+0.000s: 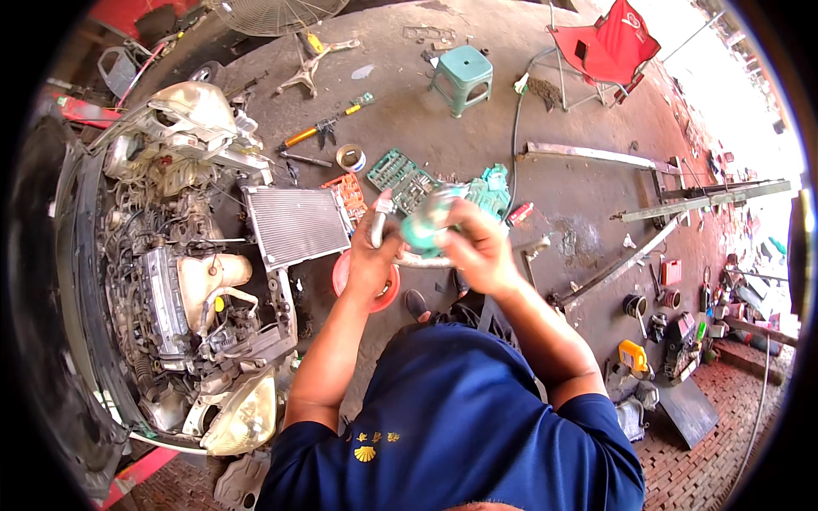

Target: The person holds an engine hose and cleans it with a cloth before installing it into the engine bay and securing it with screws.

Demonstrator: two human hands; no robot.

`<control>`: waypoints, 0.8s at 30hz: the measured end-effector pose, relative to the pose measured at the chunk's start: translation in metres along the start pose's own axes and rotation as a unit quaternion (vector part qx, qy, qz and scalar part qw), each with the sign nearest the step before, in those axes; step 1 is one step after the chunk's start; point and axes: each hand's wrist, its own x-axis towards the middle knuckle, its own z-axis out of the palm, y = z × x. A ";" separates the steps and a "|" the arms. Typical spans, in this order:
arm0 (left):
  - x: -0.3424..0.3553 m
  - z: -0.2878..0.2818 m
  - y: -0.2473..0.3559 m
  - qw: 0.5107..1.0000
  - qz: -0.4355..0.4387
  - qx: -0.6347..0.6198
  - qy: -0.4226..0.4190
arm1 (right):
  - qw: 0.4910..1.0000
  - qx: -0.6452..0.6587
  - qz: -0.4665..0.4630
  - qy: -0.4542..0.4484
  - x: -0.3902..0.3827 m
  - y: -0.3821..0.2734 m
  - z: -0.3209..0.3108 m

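My left hand (371, 261) is closed around a pale metal tube (382, 220), whose end pokes above my fingers. My right hand (482, 252) holds a green object (422, 228) with a light top, too motion-blurred to name, just right of the tube. A pale curved piece (426, 261) shows behind and below it. Beyond my hands lie an open green socket case (390, 172) and a turquoise plastic case (490, 192). Below my left hand is a red basin (342, 277), partly hidden by my arm.
At left, an exposed car engine (162, 298) with a radiator (294, 226). Ahead, a teal stool (464, 68), red chair (601, 51) and caulking gun (302, 134). At right, steel frames (588, 153), a black hose (516, 128), a yellow jug (633, 356) and scattered parts.
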 end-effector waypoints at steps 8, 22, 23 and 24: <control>-0.019 0.002 0.018 0.999 0.006 -0.047 -0.019 | 0.994 -0.091 -0.053 0.022 0.022 0.007 0.050; -0.031 0.018 0.018 0.927 0.093 0.363 -0.028 | 0.969 0.156 0.182 0.056 0.000 0.019 0.028; -0.032 0.017 0.020 0.915 0.120 0.383 -0.041 | 0.950 0.232 0.204 0.050 -0.001 0.019 0.027; -0.033 0.016 0.022 0.902 0.146 0.402 -0.055 | 0.914 0.307 0.261 0.046 -0.002 0.020 0.024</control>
